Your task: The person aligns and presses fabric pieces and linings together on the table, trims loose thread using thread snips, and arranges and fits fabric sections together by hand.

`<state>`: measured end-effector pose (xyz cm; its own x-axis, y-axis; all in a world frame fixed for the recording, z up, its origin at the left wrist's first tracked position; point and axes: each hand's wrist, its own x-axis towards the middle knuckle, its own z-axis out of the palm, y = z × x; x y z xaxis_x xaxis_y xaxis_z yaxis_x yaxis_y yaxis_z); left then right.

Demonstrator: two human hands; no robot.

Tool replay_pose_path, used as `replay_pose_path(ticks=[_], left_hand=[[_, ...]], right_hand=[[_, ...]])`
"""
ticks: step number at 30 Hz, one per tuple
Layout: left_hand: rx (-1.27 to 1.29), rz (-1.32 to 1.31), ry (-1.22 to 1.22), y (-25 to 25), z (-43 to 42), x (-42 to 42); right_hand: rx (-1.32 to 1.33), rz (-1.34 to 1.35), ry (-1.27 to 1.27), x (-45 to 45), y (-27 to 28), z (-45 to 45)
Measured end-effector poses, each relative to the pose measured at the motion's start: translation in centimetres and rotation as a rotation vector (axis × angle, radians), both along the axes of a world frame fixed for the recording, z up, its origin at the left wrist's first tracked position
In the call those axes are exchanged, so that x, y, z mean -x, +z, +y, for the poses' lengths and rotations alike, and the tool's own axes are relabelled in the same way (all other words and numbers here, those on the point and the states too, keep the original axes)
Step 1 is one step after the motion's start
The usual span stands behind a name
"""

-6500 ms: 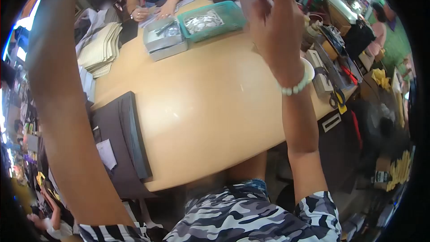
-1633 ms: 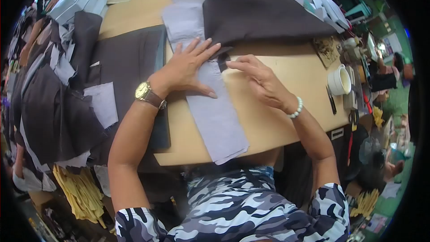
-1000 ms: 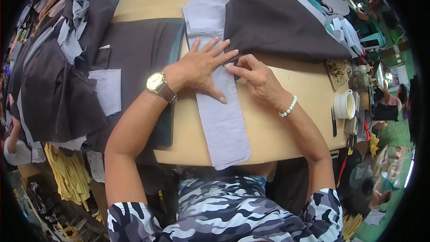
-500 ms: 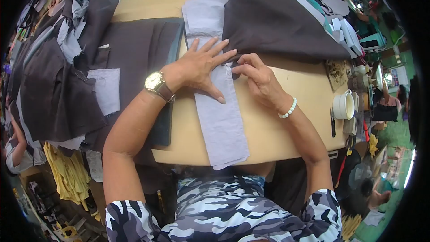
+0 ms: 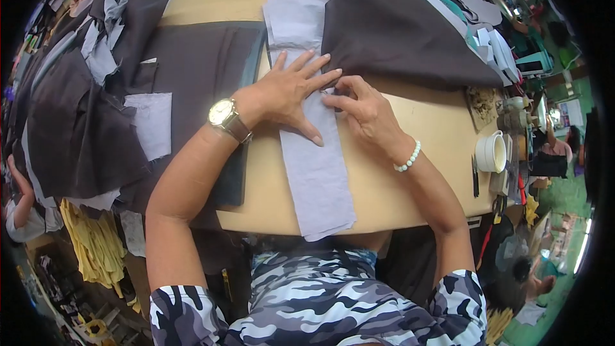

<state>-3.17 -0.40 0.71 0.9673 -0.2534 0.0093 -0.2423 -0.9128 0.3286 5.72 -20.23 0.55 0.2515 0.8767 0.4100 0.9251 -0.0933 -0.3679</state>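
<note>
My left hand [image 5: 288,93] lies flat with fingers spread on a long grey-lilac strip of cloth [image 5: 317,182], pressing it to the table. Close to its fingertips, my right hand [image 5: 366,110] has its fingers curled, thumb and forefinger together at the strip's right edge. Whatever is between those fingertips is too small to make out. Beyond both hands a dark brown fabric piece [image 5: 403,32] joins the strip and spreads to the right, with pale and green layers showing under its far edge.
Dark cloth pieces [image 5: 83,128] are heaped on the left, beside a dark flat stack [image 5: 205,57]. A white cup [image 5: 491,152] stands at the table's right edge near a black pen [image 5: 475,176]. Yellow cloth [image 5: 96,243] hangs at lower left. Other people are at both sides.
My right hand has shifted slightly left, its fingertips now over the strip's edge. My left hand stays spread in nearly the same place.
</note>
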Motion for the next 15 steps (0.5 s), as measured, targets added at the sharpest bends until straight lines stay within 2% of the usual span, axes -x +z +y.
replay_pose_path(ticks=[3,6,9,15], left_hand=[[-0.001,0.002,-0.002,0.1,0.0,-0.1],[-0.012,0.000,-0.002,0.0,-0.2,0.0],[-0.017,-0.006,-0.003,-0.1,0.0,-0.1],[-0.018,-0.010,-0.003,-0.1,-0.2,0.0]], right_hand=[[-0.009,0.123,0.042,0.1,-0.3,-0.5],[-0.047,0.197,-0.033,0.7,0.0,0.3],[-0.023,-0.056,-0.077,1.3,0.0,0.6],[-0.022,-0.060,-0.093,2.4,0.3,0.4]])
